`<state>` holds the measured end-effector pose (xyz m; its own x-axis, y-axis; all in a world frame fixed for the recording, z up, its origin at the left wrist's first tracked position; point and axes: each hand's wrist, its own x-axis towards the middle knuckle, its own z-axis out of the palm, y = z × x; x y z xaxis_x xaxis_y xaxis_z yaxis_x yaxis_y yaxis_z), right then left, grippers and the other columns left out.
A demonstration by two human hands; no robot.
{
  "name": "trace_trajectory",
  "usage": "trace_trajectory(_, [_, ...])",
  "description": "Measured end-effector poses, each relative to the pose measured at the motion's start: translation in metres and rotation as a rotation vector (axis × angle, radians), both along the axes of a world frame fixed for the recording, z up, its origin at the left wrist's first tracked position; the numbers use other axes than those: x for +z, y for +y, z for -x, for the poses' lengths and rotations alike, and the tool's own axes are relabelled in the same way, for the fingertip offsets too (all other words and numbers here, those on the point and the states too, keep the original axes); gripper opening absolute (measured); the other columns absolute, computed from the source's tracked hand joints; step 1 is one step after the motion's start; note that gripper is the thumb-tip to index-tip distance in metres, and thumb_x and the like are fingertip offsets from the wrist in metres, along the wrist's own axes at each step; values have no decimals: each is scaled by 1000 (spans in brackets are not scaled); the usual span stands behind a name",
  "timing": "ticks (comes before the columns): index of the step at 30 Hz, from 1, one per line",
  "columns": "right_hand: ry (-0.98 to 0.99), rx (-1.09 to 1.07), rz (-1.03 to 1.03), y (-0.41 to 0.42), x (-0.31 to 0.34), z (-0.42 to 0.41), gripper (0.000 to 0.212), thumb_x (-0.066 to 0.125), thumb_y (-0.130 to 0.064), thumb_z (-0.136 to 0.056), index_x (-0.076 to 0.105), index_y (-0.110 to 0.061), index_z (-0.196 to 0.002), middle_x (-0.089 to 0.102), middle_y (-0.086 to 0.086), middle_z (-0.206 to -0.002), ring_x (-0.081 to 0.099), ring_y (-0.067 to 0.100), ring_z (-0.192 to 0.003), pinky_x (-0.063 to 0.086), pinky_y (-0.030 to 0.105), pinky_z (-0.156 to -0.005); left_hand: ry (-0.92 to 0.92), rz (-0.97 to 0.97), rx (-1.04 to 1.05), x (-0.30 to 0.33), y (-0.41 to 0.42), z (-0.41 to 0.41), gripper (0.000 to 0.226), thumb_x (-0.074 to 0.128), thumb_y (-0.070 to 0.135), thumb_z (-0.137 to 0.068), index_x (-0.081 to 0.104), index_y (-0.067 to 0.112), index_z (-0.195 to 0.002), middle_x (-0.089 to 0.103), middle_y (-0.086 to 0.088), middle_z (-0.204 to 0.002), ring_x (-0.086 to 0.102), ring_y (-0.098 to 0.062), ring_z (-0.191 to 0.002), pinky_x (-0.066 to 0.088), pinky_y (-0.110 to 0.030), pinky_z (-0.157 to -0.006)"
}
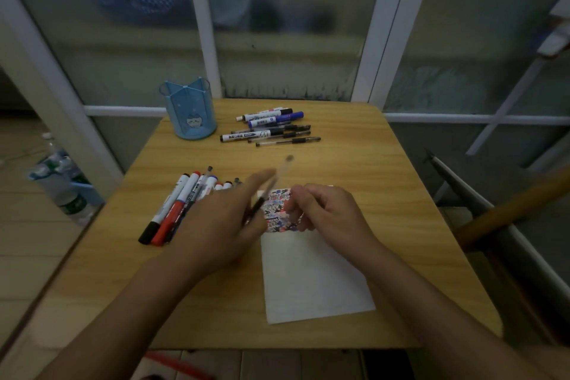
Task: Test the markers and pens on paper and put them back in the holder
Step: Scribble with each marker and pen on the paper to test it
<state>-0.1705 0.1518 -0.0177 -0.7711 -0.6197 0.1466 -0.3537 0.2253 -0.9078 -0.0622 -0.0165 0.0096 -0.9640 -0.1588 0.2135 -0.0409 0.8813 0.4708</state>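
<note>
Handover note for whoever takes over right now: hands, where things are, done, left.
Left hand holds a clear pen, blurred, over the paper.
Right hand is curled over the scribbled top of the paper; whether it holds anything is unclear.
Holder stands at the table's back left, looks empty.
One pile of pens and markers lies beside it, another pile at the left.
Left: finish testing, refill holder.

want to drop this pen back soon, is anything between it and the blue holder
Nothing visible blocks it. The clear pen in the left hand has bare table between it and the blue holder; the far pen group lies to the holder's right.
</note>
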Motion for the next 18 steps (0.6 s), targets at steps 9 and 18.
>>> trace_trajectory(9, [52, -63, -79, 5, -5, 8, 31, 52, -30, -103, 75, -17, -86, 74, -2, -76, 70, 12, -67, 59, 36, -66, -133, 290, 285, -4, -39, -11, 26, 43, 41, -98, 56, 35, -120, 54, 10, -90, 46, -8, -78, 39, -25, -55])
trace_trajectory(18, [70, -68, -82, 5, -7, 9, 31, 52, -30, -103, 75, -17, -86, 74, -2, -76, 70, 13, -67, 61, 42, -70, -167, 315, 280, -7, -44, -12, 29, 43, 40, -97, 57, 35, -122, 62, 8, -92, 48, -9, -75, 31, -23, -50])
